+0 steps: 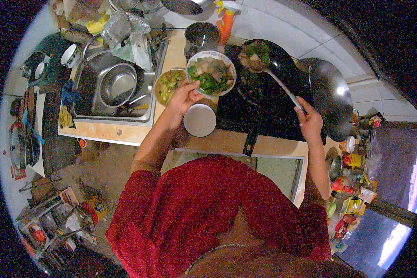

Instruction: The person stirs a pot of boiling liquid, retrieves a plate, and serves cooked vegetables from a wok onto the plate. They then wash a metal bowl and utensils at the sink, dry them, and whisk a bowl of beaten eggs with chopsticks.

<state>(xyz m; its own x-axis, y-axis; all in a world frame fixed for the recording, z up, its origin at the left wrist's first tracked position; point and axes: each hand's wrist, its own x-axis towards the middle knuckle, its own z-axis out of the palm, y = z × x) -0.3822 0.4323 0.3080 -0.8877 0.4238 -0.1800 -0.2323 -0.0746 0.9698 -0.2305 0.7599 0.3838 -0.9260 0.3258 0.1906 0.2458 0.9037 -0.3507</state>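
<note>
My left hand [187,95] grips the lower left rim of a white patterned bowl [212,73] filled with greens and pale chunks. Beyond the bowl's right side, my right hand [309,116] is closed on the handle of a metal ladle [281,84]. The ladle's head holds similar food and is over the dark wok [285,57] on the black stove. Partly behind my left hand sits another bowl [165,87] of yellow-green food. A white round bowl or lid [199,120] lies just below the patterned bowl; its kind is unclear.
Left of the food is a steel sink [147,116] with a metal basin [118,85] in it. A dark pot [201,34] and an orange spray bottle [226,26] stand at the back. A large metal lid [330,100] is at the right. A black handle [251,140] juts over the counter's front.
</note>
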